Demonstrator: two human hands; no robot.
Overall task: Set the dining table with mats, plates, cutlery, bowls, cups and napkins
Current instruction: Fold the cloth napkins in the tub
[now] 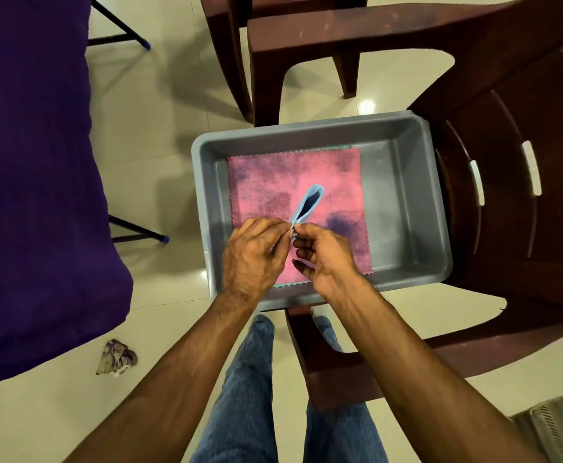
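Over the grey tub (407, 195), my left hand (253, 259) and right hand (323, 259) together pinch a blue napkin (308, 203); napkin step, carry it tableward next.

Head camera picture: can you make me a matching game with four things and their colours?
Things:
1. tray
2. cloth lying in the tray
3. table cover
4. folded piece that both hands pinch

Colours:
A. dark purple
B. pink
C. light blue
D. grey

Pairs: 1-D, 2-B, 3-A, 4-C.

The left hand and right hand hold the folded piece above the tray.
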